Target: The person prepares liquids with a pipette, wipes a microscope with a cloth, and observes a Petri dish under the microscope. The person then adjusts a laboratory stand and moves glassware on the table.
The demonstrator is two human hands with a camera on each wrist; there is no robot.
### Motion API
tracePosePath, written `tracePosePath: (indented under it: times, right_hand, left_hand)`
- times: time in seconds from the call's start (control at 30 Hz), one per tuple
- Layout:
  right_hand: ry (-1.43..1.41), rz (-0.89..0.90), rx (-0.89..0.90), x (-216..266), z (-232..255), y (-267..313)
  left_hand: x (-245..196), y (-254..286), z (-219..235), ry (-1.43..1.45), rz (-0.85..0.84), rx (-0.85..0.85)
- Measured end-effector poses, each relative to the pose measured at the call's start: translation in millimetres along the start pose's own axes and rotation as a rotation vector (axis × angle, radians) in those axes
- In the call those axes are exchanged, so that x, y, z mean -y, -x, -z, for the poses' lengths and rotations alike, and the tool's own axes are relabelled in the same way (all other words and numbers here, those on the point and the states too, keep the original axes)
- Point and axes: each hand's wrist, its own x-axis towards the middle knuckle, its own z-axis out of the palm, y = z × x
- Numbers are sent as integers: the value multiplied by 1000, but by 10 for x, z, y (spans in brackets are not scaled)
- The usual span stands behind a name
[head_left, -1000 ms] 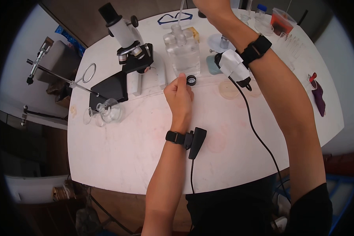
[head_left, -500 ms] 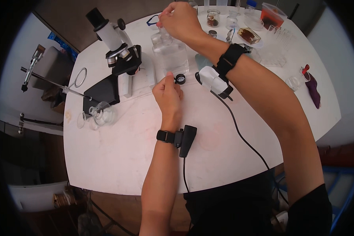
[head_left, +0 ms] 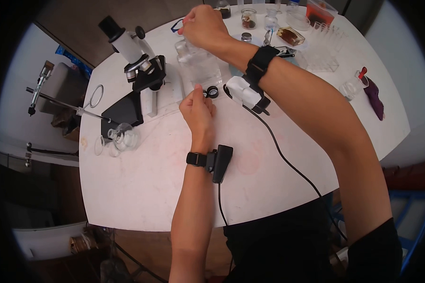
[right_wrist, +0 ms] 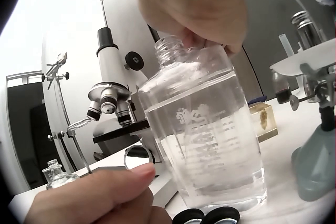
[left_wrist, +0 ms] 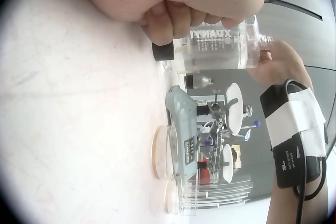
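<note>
A clear glass bottle (right_wrist: 210, 145) holds clear liquid and leans a little, its neck uncapped. My right hand (head_left: 205, 28) grips it at the top, fingers curled behind the shoulder by the neck; the bottle partly hides their tips in the right wrist view. My left hand (head_left: 197, 113) is low over the table in front of the bottle, fingers curled in and thumb raised (right_wrist: 139, 174). Right beside its fingers is a black ring-shaped cap (head_left: 212, 92); the right wrist view shows two such black rings (right_wrist: 221, 215) side by side. No held thing shows in the left hand.
A microscope (head_left: 134, 56) and its black base stand left of the bottle, with glass flasks (head_left: 125, 137) and a ring stand (head_left: 63, 100) further left. A balance (left_wrist: 184, 134), jars, test tubes (head_left: 323, 30) and a purple pouch (head_left: 374, 99) lie right. Wrist-camera cables trail toward the body.
My right hand has come down and left onto the bottle's top, and the bottle has begun leaning. A thin clear rod-like line at its neck no longer shows. The left hand stays beside the cap.
</note>
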Motion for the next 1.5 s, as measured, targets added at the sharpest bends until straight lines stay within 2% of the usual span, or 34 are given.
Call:
tracePosePath:
  times: [0.13, 0.2, 0.3, 0.43, 0.5, 0.6, 1.03, 1.1, 1.2, 1.33, 1.4, 1.5]
  right_hand:
    - [-100, -42, 2, -44, -1, -33]
    - [-169, -54, 60, 8, 64, -8]
    - [-130, -73, 96, 91, 190, 12]
    - [-175, 8, 14, 98, 260, -79]
    - [-295, -142, -76, 177, 316, -98]
    - [-420, -158, -66, 198, 401, -165]
    - [-568, -183, -78, 155, 869, -355]
    - [-649, -327, -83, 157, 937, -365]
    - [-786, -329, -17, 21, 1012, -447]
    - [-889, -380, -72, -41, 1124, -458]
    - [-994, -462, -106, -9, 1239, -442]
    - [-1069, -443, -88, -48, 1444, -398]
  left_hand:
    - [3, -14, 3, 5, 7, -8]
    - [-9, -15, -9, 0, 4, -15]
    - [-18, 25, -23, 5, 8, -15]
    - [-16, 12, -18, 26, 11, -9]
    - [-18, 9, -13, 26, 12, -4]
    - [-11, -7, 3, 32, 13, 6]
    - [-28, 18, 4, 18, 31, 13]
    - [-36, 23, -3, 15, 31, 11]
    - [-27, 22, 1, 14, 31, 6]
    - [-9, 8, 21, 4, 20, 16]
    - [11, -8, 42, -2, 18, 26]
    - [9, -14, 34, -5, 14, 27]
